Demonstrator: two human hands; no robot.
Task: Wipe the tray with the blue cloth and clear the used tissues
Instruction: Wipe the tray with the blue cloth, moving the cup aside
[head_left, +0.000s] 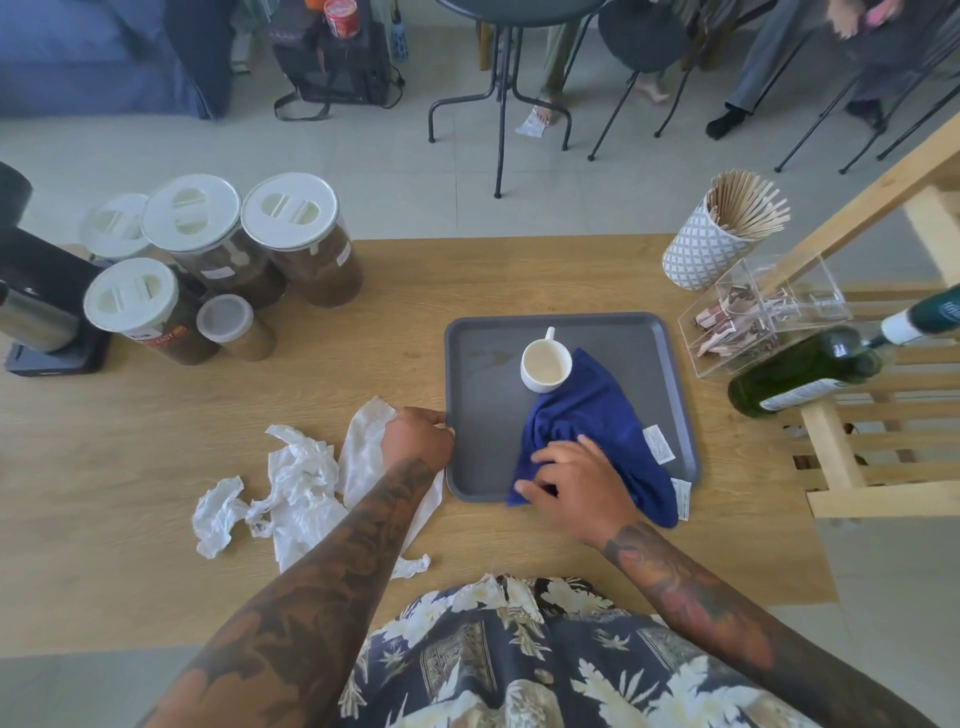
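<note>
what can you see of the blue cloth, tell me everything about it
The blue cloth is dark blue, soft-looking fabric, bunched and creased. It lies on the right half of the grey tray, its near end spilling over the tray's front edge onto the wooden table. Its far end touches the white cup. The right hand rests on its near left part, fingers spread.

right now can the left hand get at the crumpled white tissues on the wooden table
Probably yes. The left hand holds the grey plastic tray's left edge, and the crumpled white tissues lie right beside and under that forearm on the wooden table, nothing covering them.
</note>
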